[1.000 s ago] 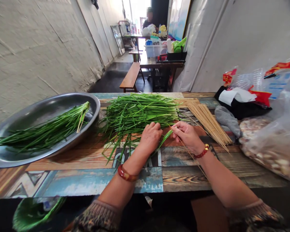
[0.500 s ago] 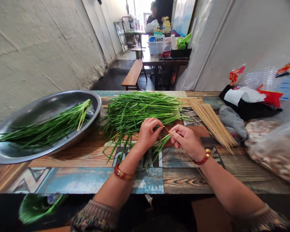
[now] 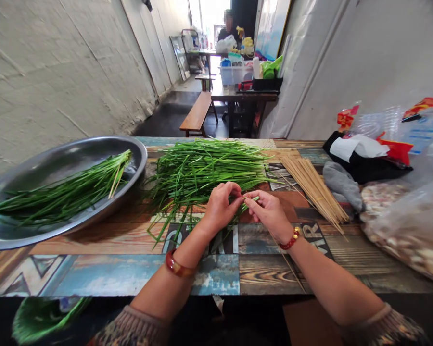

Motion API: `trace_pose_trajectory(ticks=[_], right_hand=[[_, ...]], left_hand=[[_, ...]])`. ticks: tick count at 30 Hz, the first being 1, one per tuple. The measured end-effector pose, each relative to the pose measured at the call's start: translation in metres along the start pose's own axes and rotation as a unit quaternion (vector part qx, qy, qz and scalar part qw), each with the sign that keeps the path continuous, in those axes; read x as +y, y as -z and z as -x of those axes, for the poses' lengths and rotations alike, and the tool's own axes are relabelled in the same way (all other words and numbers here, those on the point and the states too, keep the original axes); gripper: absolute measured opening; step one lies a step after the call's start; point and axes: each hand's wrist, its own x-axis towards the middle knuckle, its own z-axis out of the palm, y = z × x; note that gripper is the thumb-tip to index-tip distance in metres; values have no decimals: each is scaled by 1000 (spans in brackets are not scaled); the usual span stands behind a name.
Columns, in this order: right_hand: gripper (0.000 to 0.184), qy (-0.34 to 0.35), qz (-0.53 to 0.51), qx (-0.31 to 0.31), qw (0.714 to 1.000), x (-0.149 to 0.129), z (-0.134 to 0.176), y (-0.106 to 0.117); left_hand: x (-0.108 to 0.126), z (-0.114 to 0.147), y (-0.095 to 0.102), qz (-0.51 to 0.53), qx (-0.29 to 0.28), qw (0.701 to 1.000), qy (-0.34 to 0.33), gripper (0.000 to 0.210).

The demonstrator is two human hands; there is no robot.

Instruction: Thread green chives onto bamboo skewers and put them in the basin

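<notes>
Over the front of the table my right hand (image 3: 270, 211) is closed on a few garlic chives (image 3: 251, 199), their pale ends by its fingertips. A thin bamboo skewer (image 3: 291, 268) slants from beneath that hand toward the table's near edge. My left hand (image 3: 222, 204) pinches at the same chives, its fingertips almost touching the right ones; the exact grip is hidden. Just beyond both hands lies a loose pile of chives (image 3: 209, 166). Fanned out to the right are several bamboo skewers (image 3: 312, 187).
A metal basin (image 3: 142, 161) at left holds chives (image 3: 72, 187) with skewers through their ends. At right sit a plastic bag of pale pieces (image 3: 411, 240), a grey bundle (image 3: 341, 180) and a black bag (image 3: 373, 168). A bench (image 3: 197, 111) and a person stand farther back.
My hands have come closer together, and the brown stick tip that showed between them is now covered. The view has shifted slightly.
</notes>
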Motion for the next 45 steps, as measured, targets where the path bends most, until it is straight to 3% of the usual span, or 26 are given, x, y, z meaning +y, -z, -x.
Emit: trace_pose_trajectory(ticks=[3,8,13,15,18,22,26,30,33,37,40,45], right_hand=[[31,-1,25,20,1000,1,-1,0],[27,12,34,67,997,-3,-2,8],[25,28,4,113,993,-6,-5,25],[25,31,-8,99,995,-7,-5,27],[25,34,-2,72,997,-9,-4,27],[26,33,13,71,997,-10,-2,24],[28,25,16,44,999,-14,2,20],[27,24,7,21,999,-17,5,14],[28,17,-1,21,1000,-15,4,14],[37,34,-44,20,998,-9,0,15],[32,48,-61,27,997,-8,2,15],[27,40,-15,-17,999,-13,10,8]], left_hand=[[2,1,-1,-7,-19,1000,-11,17],[0,-1,7,-132,-133,982,-19,15],[-13,-1,23,-272,-126,953,37,24],[-16,-2,30,-234,-113,964,53,32],[-11,-4,42,-63,-94,993,29,38],[3,-6,51,158,-104,982,23,33],[8,-5,39,193,-83,975,73,29],[8,-1,22,240,-151,952,111,31],[11,0,19,272,-163,939,133,30],[14,-1,20,304,-136,929,159,26],[13,0,18,330,-98,921,183,25],[10,0,12,381,-66,898,209,27]])
